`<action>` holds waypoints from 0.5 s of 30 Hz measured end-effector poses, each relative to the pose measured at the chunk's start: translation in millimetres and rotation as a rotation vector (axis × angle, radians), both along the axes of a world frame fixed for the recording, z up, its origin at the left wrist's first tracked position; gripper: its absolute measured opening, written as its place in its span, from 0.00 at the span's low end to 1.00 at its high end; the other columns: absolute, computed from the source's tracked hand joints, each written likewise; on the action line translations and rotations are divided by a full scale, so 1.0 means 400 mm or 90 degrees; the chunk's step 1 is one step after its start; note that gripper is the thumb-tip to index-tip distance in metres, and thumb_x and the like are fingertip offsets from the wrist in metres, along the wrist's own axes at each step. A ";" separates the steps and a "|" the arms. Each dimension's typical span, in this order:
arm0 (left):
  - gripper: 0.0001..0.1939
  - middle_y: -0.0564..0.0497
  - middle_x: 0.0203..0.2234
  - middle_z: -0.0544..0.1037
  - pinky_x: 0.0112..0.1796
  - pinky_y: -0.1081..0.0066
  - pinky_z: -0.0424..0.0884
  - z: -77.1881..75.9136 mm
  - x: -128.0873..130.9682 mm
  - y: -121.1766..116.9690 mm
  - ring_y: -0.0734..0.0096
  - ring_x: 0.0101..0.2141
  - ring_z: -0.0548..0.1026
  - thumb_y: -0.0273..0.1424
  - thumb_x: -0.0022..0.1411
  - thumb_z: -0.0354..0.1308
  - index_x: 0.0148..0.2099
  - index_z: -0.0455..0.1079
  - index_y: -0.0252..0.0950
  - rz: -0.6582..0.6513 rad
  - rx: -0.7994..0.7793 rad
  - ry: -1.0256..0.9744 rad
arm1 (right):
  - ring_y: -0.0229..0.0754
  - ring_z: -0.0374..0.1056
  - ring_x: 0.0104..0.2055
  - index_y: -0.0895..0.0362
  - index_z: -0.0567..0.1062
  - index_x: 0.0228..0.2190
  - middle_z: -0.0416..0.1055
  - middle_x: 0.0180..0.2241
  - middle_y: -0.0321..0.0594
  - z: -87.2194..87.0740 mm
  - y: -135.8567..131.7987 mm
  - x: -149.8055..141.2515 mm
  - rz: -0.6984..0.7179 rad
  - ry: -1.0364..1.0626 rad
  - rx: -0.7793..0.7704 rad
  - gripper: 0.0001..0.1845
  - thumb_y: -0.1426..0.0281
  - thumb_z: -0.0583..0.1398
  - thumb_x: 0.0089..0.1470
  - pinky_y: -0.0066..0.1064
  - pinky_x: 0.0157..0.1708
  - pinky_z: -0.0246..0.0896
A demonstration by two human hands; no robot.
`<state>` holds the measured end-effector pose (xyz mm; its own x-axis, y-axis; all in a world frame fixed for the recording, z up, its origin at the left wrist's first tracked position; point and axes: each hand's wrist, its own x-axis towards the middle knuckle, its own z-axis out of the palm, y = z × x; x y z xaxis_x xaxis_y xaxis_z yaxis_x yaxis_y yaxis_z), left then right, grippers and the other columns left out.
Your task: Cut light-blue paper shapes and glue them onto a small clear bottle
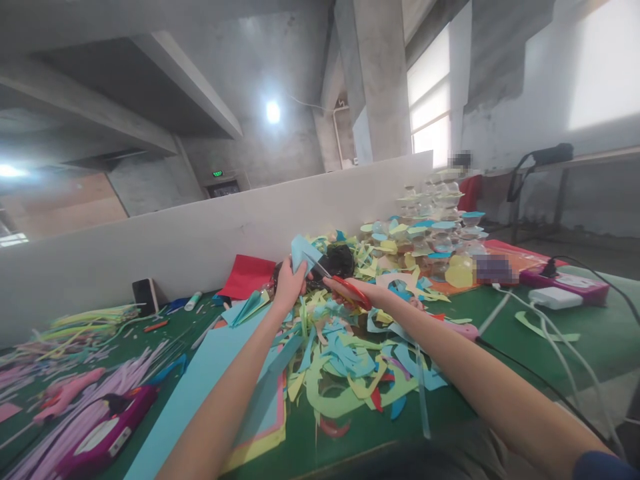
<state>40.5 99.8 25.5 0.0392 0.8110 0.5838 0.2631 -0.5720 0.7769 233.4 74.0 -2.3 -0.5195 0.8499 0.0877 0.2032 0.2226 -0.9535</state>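
My left hand [291,285] is closed on a piece of light blue paper [304,251], which it holds up over the table. In my right hand [356,293] are red-handled scissors [354,291], their blades pointing up and left toward the paper. Whether the blades touch the paper I cannot tell. Beneath both hands lies a heap of blue, green and yellow paper scraps [345,357]. A black plastic bag [340,260] sits just behind the scissors. Under my left forearm rests a stack of large coloured sheets [200,380], light blue on top.
At the back right stand stacked clear cups [443,230] with paper discs between them. Purple power strips [575,287] [113,427] lie at both sides with cables. Purple strips [115,380], a phone [145,297] and red paper [247,275] are on the left. A white partition [200,227] runs behind.
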 end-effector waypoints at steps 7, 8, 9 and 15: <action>0.11 0.58 0.21 0.73 0.11 0.77 0.52 -0.006 -0.007 0.007 0.82 0.08 0.58 0.37 0.62 0.55 0.38 0.57 0.39 -0.024 -0.012 -0.007 | 0.34 0.51 0.19 0.55 0.67 0.24 0.59 0.23 0.35 -0.001 0.001 0.008 0.025 0.011 -0.007 0.23 0.49 0.58 0.55 0.31 0.19 0.54; 0.10 0.58 0.21 0.73 0.11 0.77 0.52 -0.007 -0.008 0.008 0.82 0.08 0.58 0.37 0.62 0.55 0.38 0.57 0.39 -0.029 -0.012 -0.005 | 0.34 0.51 0.19 0.55 0.67 0.24 0.58 0.24 0.35 -0.002 0.001 0.009 0.027 0.013 -0.007 0.23 0.49 0.58 0.55 0.32 0.18 0.53; 0.11 0.58 0.21 0.73 0.11 0.77 0.52 -0.007 -0.009 0.008 0.82 0.08 0.58 0.37 0.62 0.55 0.38 0.57 0.39 -0.031 -0.012 -0.004 | 0.34 0.51 0.19 0.55 0.67 0.24 0.58 0.24 0.35 -0.003 0.001 0.010 0.028 0.012 -0.008 0.23 0.48 0.58 0.55 0.32 0.18 0.53; 0.13 0.57 0.21 0.74 0.12 0.77 0.53 -0.008 -0.012 0.012 0.82 0.09 0.59 0.39 0.61 0.57 0.38 0.58 0.38 -0.042 -0.018 0.000 | 0.34 0.52 0.19 0.55 0.67 0.23 0.60 0.24 0.37 -0.006 0.002 0.012 0.021 -0.003 -0.001 0.26 0.46 0.56 0.54 0.33 0.19 0.54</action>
